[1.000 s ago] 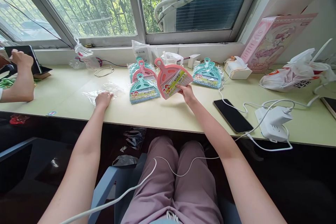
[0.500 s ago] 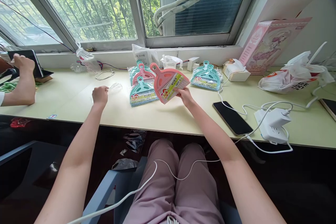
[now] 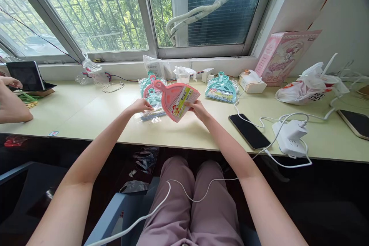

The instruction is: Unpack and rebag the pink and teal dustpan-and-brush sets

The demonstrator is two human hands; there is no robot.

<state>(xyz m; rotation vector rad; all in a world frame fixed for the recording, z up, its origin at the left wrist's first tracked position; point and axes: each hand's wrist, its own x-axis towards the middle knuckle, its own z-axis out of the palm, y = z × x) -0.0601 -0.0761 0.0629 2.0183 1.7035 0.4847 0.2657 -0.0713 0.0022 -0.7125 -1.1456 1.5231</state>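
Note:
My right hand (image 3: pixel 197 109) is closed on the lower right edge of a pink dustpan (image 3: pixel 170 102), held tilted above the table. A card with a yellow stripe and a brush lie against its face. My left hand (image 3: pixel 142 105) is pinched on a crumpled clear plastic bag (image 3: pixel 151 117), left of that dustpan. Behind the bag lie stacked dustpan sets, a teal dustpan (image 3: pixel 155 99) among them, partly covered by my left hand and the plastic. Farther right, another teal dustpan set (image 3: pixel 221 87) lies in clear wrapping.
A phone (image 3: pixel 250 131), a white power strip (image 3: pixel 291 138) and loose cables lie at right. Behind them stand a tissue box (image 3: pixel 252 81), a white plastic bag (image 3: pixel 307 86) and a pink box (image 3: pixel 285 59). Another person's arm (image 3: pixel 14 103) rests at far left near a tablet (image 3: pixel 25 76).
My left hand has moved right with the clear bag, to in front of the stacked sets. The pink dustpan has shifted slightly down and left. The other person's hand has drawn back from the tablet.

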